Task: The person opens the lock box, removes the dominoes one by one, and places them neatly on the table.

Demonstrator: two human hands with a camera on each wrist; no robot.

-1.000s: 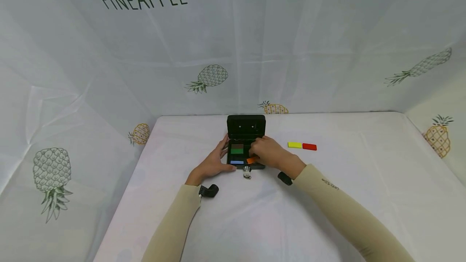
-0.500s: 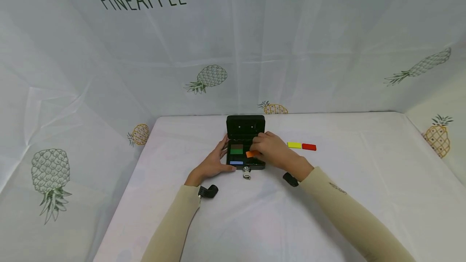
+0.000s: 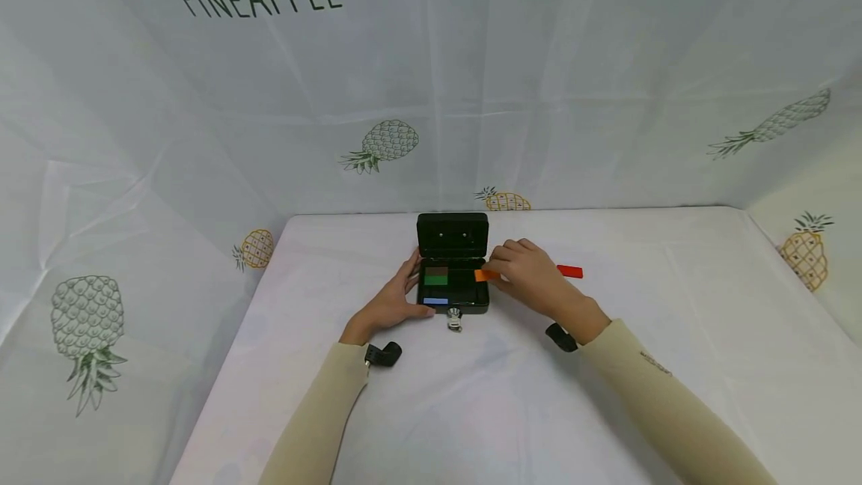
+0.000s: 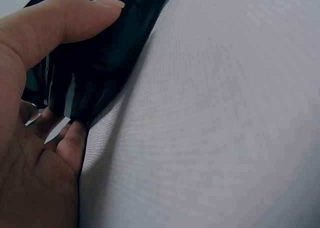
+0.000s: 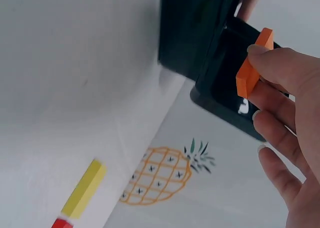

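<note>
An orange block (image 3: 482, 275) is pinched between the thumb and index finger of the right hand (image 3: 530, 277), the two being parted only by the block's thickness; the remaining fingers are loosely bent and spread. The block is held above the right side of a black box (image 3: 466, 289), one end being directed left over the interior and the other covered by the fingers in the head view. The box is gripped at its left side by the left hand (image 3: 393, 305), the thumb being laid along the near edge and the fingers placed against the left wall.

The lid (image 3: 452, 235) is raised at the far side. In the left part of the box are seen a brown block (image 3: 437, 271), a green block (image 3: 436, 281) just nearer, and a blue block (image 3: 435, 301) by the near wall. A latch (image 3: 454, 319) is borne on the near side. To the right of the box, a yellow block (image 5: 84, 188) and a red block (image 3: 570, 272) are set end to end on the white cloth (image 3: 471, 403).
</note>
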